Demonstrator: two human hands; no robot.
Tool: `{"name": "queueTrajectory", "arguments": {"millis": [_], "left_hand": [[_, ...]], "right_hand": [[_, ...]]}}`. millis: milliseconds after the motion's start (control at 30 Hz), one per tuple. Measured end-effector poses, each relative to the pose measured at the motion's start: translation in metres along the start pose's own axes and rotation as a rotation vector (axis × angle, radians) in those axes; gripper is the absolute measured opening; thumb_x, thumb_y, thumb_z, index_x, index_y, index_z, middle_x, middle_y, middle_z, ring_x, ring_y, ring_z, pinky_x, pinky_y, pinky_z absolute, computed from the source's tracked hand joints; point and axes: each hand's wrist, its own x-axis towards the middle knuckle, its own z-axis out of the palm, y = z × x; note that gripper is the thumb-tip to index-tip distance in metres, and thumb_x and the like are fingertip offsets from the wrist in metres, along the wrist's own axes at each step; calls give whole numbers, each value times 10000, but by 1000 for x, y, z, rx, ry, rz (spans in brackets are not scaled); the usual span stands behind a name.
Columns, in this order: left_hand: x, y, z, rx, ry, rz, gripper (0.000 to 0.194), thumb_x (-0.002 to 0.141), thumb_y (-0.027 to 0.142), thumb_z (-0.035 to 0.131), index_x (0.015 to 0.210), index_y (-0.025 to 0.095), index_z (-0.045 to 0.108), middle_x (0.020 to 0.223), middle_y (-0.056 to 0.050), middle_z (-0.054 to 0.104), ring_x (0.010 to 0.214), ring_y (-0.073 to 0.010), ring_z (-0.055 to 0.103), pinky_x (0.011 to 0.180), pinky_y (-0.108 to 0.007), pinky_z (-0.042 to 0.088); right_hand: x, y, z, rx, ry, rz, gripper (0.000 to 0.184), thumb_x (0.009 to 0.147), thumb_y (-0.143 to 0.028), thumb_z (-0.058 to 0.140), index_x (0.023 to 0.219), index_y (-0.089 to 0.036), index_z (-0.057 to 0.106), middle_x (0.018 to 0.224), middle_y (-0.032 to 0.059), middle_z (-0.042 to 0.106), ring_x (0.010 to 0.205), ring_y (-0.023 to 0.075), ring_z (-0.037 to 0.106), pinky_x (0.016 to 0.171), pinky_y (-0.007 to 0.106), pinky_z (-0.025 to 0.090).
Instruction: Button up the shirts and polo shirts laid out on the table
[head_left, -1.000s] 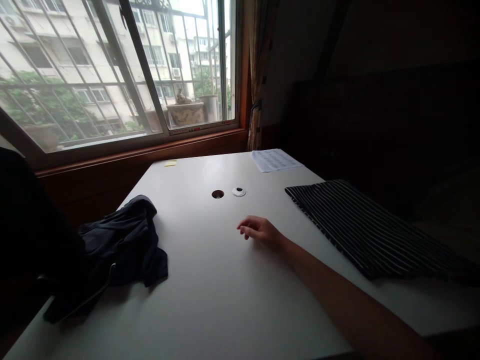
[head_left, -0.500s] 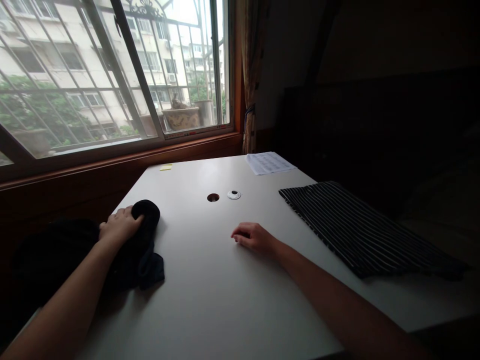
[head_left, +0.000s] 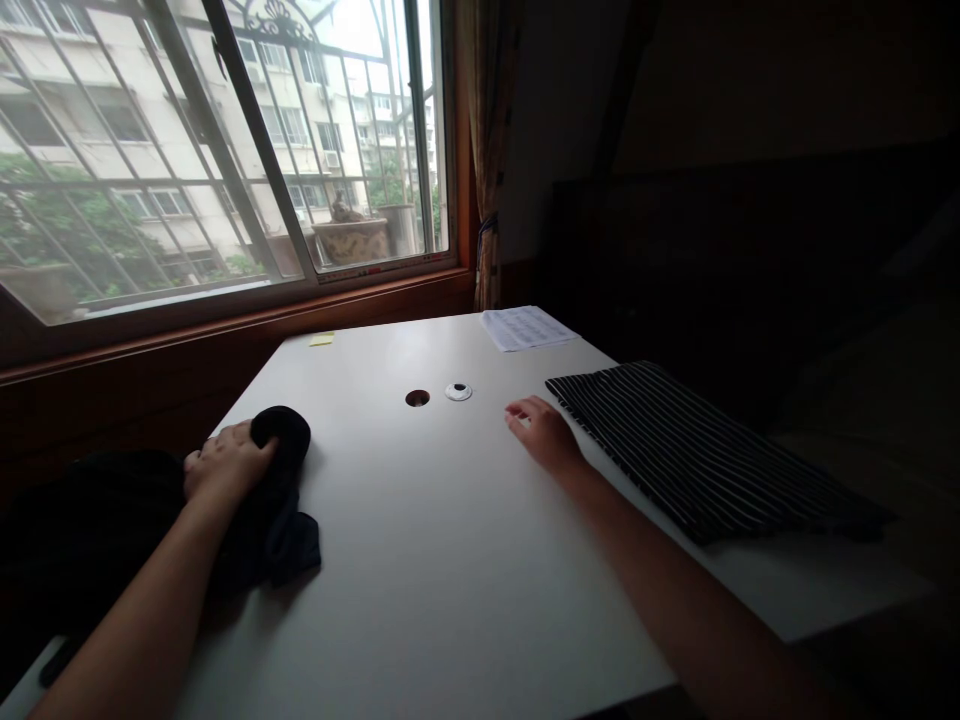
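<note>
On the left side of the white table lies a bunched heap of dark clothing (head_left: 281, 540), black with a navy part. My left hand (head_left: 231, 460) grips the top of this heap, its thumb pressed into a rounded black fold. To the right, a black cloth with thin white stripes (head_left: 675, 440) lies spread out flat. Just left of its near edge, my right hand (head_left: 541, 430) hovers above the table, holding nothing. Its fingers are loosely bent, with a small gap to the thumb.
The white table (head_left: 420, 560) has a round cable hole (head_left: 418, 398) with its white cover (head_left: 458, 391) beside it. Printed papers (head_left: 525, 328) lie at the far edge, a yellow sticky note (head_left: 322, 339) at the far left. A barred window and a tied curtain (head_left: 487, 230) stand behind.
My right hand has moved right and away from me, closer to the striped cloth. My left hand keeps its hold on the dark clothing. The view has shifted slightly.
</note>
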Motion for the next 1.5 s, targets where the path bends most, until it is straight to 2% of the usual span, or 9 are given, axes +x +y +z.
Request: {"name": "queueTrajectory", "arguments": {"millis": [100, 233, 367, 600, 1033, 1167, 1333, 1433, 1500], "left_hand": [[0, 0, 0, 8, 4, 3, 695, 903, 635, 355, 1402, 170, 487, 1412, -212, 506, 1288, -415, 470, 1037, -536, 340], [-1, 1, 0, -2, -1, -10, 706, 894, 628, 383, 1403, 149, 486, 1394, -223, 523, 1277, -417, 480, 1033, -529, 343], [0, 0, 2, -7, 2, -21, 718, 891, 627, 394, 1405, 135, 490, 1385, -226, 533, 1269, -414, 488, 1032, -514, 348], [0, -1, 4, -1, 43, 13, 692, 897, 620, 390, 1392, 150, 503, 1372, -215, 541, 1268, -400, 495, 1044, -512, 346], [-7, 3, -3, 26, 41, 0, 673, 911, 607, 373, 1379, 145, 514, 1337, -212, 565, 1243, -402, 516, 1027, -498, 368], [-7, 3, -1, 16, 75, 10, 654, 908, 596, 394, 1368, 150, 526, 1337, -206, 566, 1238, -399, 519, 1029, -491, 368], [-8, 5, -3, 7, 63, 5, 662, 903, 607, 396, 1364, 151, 528, 1344, -212, 562, 1240, -411, 513, 1025, -506, 367], [-9, 5, -5, 12, 52, 6, 661, 910, 595, 382, 1374, 146, 517, 1349, -216, 559, 1239, -410, 514, 1019, -507, 371], [-8, 5, -4, 17, 54, 7, 660, 911, 586, 384, 1385, 143, 508, 1360, -216, 553, 1242, -408, 512, 1019, -506, 371]], "right_hand": [[4, 29, -17, -248, 119, 119, 303, 884, -251, 582, 1143, -113, 658, 1188, 188, 601, 1080, 320, 547, 963, 440, 410], [-1, 60, -28, -637, 73, 352, 461, 863, -302, 637, 1270, -95, 577, 1296, 237, 554, 1131, 360, 527, 864, 430, 447], [-3, 79, -35, -686, -8, 448, 268, 919, -267, 552, 1051, -81, 693, 1105, 246, 660, 1055, 355, 586, 808, 424, 455], [4, 83, -45, -653, 8, 413, 328, 955, -228, 451, 903, -80, 739, 986, 219, 708, 919, 324, 642, 750, 394, 448], [0, -1, 0, -264, -85, -8, 302, 1001, -280, 425, 919, -171, 694, 976, 131, 734, 920, 238, 667, 843, 307, 468], [-24, -57, 24, 3, -295, -286, 166, 933, -285, 597, 1026, -267, 733, 1071, 21, 757, 997, 184, 692, 890, 248, 505], [-64, -121, 44, 702, -790, -757, 273, 954, -292, 587, 1180, -203, 711, 1240, 59, 707, 1104, 161, 682, 955, 227, 507], [-67, -126, 39, 772, -827, -717, 284, 948, -355, 612, 1149, -191, 725, 1180, 66, 731, 1071, 159, 693, 932, 231, 524], [-57, -113, 33, 741, -708, -596, 269, 973, -341, 575, 1133, -188, 728, 1111, 68, 747, 1001, 160, 708, 896, 263, 547]]}}
